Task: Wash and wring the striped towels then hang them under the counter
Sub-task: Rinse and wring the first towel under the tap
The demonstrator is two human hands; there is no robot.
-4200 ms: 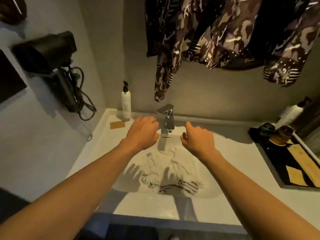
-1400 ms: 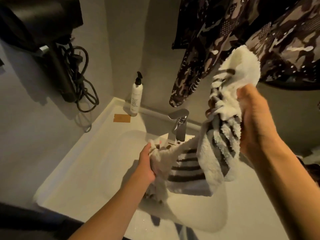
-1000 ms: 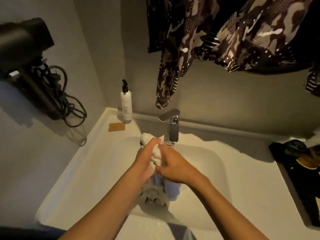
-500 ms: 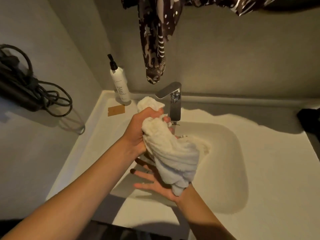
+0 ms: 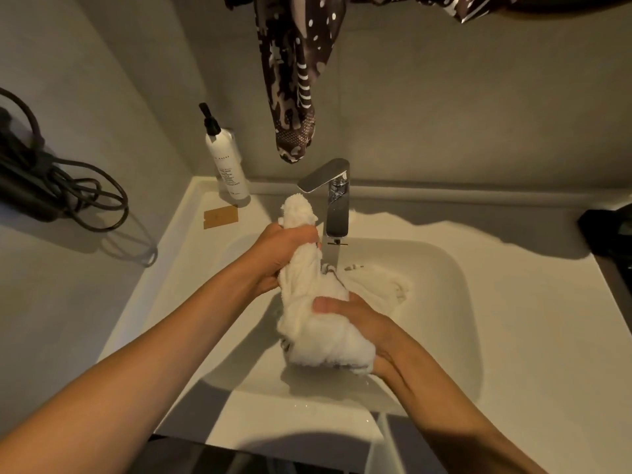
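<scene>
— Towel first: where is the white fluffy terry towel (image 5: 318,323) right now?

— Bunched into a thick roll over the white moulded basin (image 5: 441,302), just in front of the chrome block tap (image 5: 337,200). My left hand (image 5: 284,251) is clenched round its upper end, with a tuft poking out above my fist. My right hand (image 5: 369,326) is wrapped round the lower part, thumb across the front and fingers underneath. A second pale towel (image 5: 379,280) lies in the bowl behind it, near the tap's foot.

— Are the stripes showing?

— Hardly; I think I see a dark band at the bottom fold, but the light is dim and I can't be sure.

— So you're wringing. What could go wrong?

— The roll is fat and sodden, so a weak twist would leave it dripping when I hang it below. If my lower grip slips, the heavy end drops into the basin and soaks up water again. My left fist is close to the tap, so a hard turn could knock my knuckles on it. And if I drift toward the near rim, water goes on the white counter (image 5: 530,336) and the floor.
</scene>
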